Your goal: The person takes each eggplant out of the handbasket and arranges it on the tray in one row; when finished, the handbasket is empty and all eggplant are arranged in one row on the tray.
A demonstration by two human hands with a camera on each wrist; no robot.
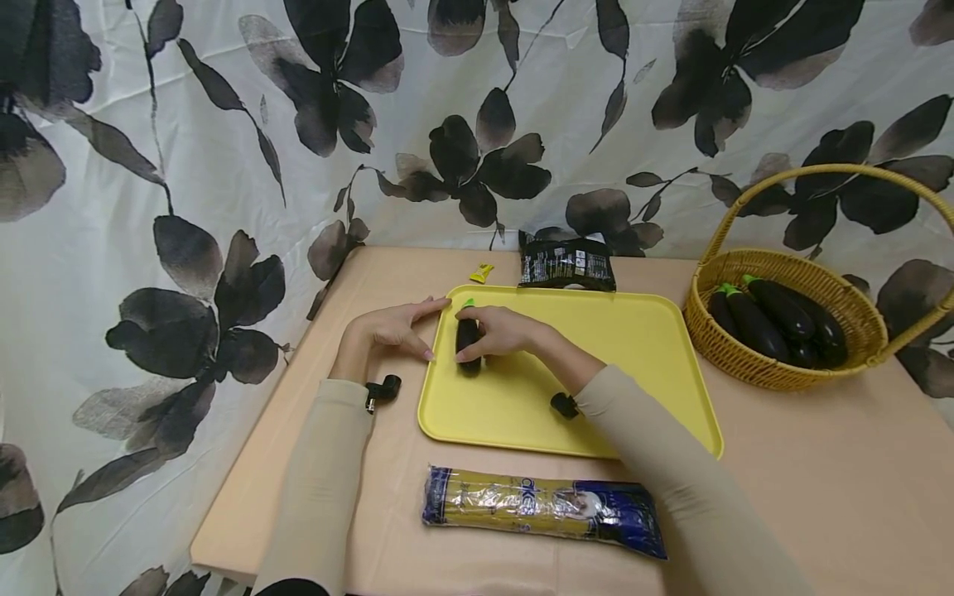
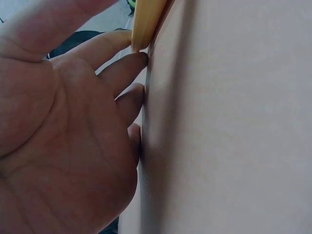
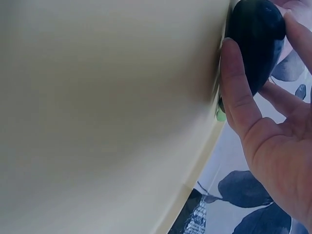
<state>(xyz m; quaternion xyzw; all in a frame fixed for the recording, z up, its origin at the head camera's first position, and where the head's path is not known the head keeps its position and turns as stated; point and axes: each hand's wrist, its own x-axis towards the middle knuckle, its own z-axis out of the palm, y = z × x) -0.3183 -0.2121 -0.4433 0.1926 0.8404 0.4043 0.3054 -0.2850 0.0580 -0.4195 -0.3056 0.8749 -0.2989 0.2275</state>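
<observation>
From the head: grasping a dark eggplant [image 1: 467, 334] in the right grip [image 1: 508, 329], bent thumb and fingers at its sides, just inside the left edge of a yellow tray [image 1: 589, 381] on the desk [image 1: 790, 488], green stem end toward the far rim. Released, with fingers loosely extended, the left grip [image 1: 393, 328] at the tray's left rim. On the near side of the tray, a gold-and-blue package [image 1: 514, 501]; by the far rim, a black packet [image 1: 566, 265] and a small yellow wrapper [image 1: 481, 273]; to the right, a wicker basket [image 1: 719, 356] with several more eggplants [image 1: 756, 324] inside; behind, a floral cloth [image 1: 246, 182]. From the left wrist: palm in plain sight, fingers relaxed, tips close to the desk and beside the tray's edge. From the right wrist: the eggplant between digits on both sides, close against the tray; impossible to tell whether touching it.
</observation>
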